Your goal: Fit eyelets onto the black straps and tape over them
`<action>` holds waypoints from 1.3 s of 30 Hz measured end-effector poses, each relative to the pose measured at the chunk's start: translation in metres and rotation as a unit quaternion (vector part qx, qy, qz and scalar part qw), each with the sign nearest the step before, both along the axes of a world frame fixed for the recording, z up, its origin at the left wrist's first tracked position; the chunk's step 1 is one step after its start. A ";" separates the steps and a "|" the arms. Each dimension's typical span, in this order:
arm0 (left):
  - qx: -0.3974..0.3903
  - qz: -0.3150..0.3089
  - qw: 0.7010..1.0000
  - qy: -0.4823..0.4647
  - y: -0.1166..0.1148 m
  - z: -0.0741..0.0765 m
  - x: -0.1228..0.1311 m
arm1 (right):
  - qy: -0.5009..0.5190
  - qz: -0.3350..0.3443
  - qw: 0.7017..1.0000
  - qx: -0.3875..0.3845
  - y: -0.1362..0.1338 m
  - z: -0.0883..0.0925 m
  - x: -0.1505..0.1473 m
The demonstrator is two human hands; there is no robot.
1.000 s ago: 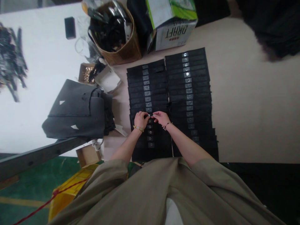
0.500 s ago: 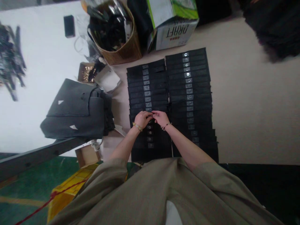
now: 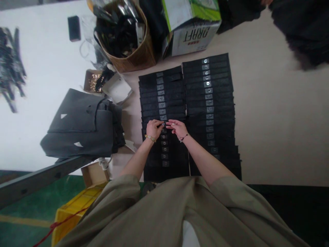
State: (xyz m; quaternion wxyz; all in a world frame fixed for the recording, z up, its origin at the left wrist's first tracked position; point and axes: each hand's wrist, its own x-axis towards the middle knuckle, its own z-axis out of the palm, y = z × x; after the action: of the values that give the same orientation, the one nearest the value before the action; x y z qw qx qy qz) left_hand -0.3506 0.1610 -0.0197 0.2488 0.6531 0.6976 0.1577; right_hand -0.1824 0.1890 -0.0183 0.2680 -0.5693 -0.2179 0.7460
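Two columns of overlapping black fabric pieces lie side by side, the left column [image 3: 172,89] and the right column [image 3: 221,99]. Each has a row of small grey labels with a pale oval mark. Over the left column, my left hand [image 3: 154,129] bends its thumb and forefinger together at the edge of one label [image 3: 163,124]. Facing it, my right hand [image 3: 179,128] has its fingers pointing left, with a tiny pale thing among them, too small to name. The fingertips of both hands are close but apart.
Grey folded fabric [image 3: 79,120] is stacked at left, beside a small box of gold-coloured bits [image 3: 94,81] and a white open box [image 3: 118,89]. Behind stand a filled brown container [image 3: 131,61] and a green-white carton [image 3: 192,37]. Dark cloth [image 3: 303,31] lies far right.
My hands have drawn slightly apart, baring the label between them with its pale oval. My right fingers have straightened and lifted off the label. The view has shifted a little.
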 end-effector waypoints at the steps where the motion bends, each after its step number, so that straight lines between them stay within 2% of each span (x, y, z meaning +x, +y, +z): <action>1: -0.001 -0.002 1.000 -0.002 0.000 0.001 0.000 | 0.004 0.004 1.000 0.002 0.000 0.000 0.002; 11: -0.022 -0.013 1.000 -0.011 0.001 0.006 -0.002 | 0.011 0.003 1.000 0.018 -0.003 -0.005 0.004; 19: 0.016 -0.024 0.999 0.023 -0.002 -0.001 -0.001 | -0.008 0.023 0.999 0.044 -0.003 -0.005 0.004; 23: 0.029 -0.034 0.998 0.054 -0.004 0.003 0.001 | -0.031 0.032 0.998 0.053 -0.003 -0.005 0.002; 27: 0.049 -0.099 0.993 0.035 -0.003 0.011 0.000 | -0.067 0.080 0.991 0.085 -0.003 -0.003 0.001; 30: 0.043 -0.137 0.990 0.002 0.002 0.012 -0.002 | -0.066 0.115 0.987 0.088 0.002 0.001 0.000; 33: 0.049 -0.089 0.995 -0.004 0.012 0.007 -0.005 | -0.075 0.124 0.985 0.090 0.016 0.004 -0.002; 36: 0.055 -0.022 0.998 0.006 0.024 0.000 -0.006 | -0.100 0.093 0.986 0.094 0.033 0.005 -0.005; 39: 0.044 0.007 0.999 0.005 0.031 -0.004 -0.004 | -0.107 0.076 0.988 0.080 0.045 0.002 -0.006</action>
State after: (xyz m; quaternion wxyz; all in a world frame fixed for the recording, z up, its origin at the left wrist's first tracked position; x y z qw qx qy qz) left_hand -0.3548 0.1919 -0.0241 0.2152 0.6593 0.6960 0.1862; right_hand -0.1884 0.2342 -0.0162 0.2298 -0.6048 -0.3469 0.6790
